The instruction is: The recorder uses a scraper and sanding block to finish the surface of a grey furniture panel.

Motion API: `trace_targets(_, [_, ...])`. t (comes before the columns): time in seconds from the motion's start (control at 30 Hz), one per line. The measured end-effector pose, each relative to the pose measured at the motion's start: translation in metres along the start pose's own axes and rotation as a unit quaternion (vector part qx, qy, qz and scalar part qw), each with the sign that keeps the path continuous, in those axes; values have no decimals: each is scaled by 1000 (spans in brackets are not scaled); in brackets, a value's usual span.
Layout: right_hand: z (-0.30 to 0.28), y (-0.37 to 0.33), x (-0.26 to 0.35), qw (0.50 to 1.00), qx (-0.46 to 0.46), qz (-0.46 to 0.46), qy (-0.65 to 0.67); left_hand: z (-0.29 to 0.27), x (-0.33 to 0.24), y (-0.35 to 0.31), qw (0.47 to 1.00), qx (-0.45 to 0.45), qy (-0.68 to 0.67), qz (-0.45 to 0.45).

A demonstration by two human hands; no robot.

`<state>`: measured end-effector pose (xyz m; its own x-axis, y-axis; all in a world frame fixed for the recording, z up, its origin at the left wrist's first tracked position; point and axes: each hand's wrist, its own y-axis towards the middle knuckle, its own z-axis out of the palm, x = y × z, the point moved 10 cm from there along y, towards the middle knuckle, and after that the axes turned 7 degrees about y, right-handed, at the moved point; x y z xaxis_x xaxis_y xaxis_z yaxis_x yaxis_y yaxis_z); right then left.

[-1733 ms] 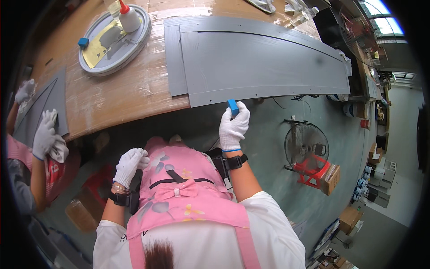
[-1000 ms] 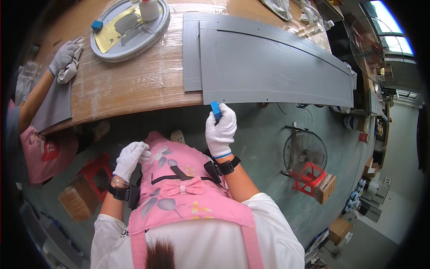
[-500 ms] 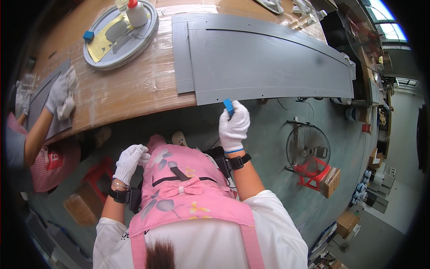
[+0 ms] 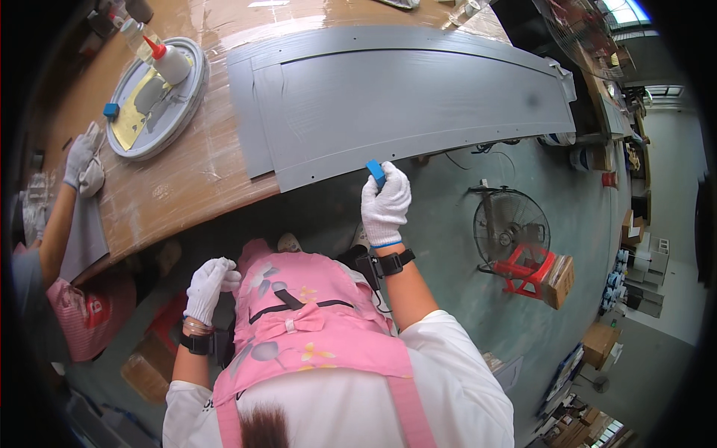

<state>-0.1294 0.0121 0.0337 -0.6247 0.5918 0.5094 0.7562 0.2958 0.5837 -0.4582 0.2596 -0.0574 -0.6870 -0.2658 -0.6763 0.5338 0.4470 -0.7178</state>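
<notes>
A gray board [image 4: 426, 97] lies on a table [image 4: 168, 201] over green floor [image 4: 437, 239]. By the board's near edge, the right hand [image 4: 386, 203] pinches a blue block [image 4: 376, 172]; the left hand [image 4: 208, 290] is farther off, its grip unclear.

Tilted blue block [image 4: 375, 172] near the edge of a grey panel [image 4: 418, 101]

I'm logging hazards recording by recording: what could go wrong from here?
The right hand holds a blue block by the front edge of the grey panel; a loosened grip might drop it to the floor. A second blue block sits at the rim of the round lid, near a co-worker's gloved hand, and could be knocked off.
</notes>
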Motion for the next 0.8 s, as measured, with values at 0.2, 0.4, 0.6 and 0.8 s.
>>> trace_targets(0.2, [-42, 38, -83, 997, -48, 22, -50, 45, -20, -2, 1000, -20, -12, 0])
trace_targets(0.4, [-82, 87, -174, 994, -57, 67, -66, 113, -49, -5, 999, -28, -23, 9])
trace_targets(0.6, [-130, 136, -266, 981, -78, 171, -52, 153, -86, -12, 997, -73, -23, 27])
trace_targets(0.8, [-37, 154, -238, 854, 148, 348, 357, 141, -74, -33, 983, -168, -72, 13])
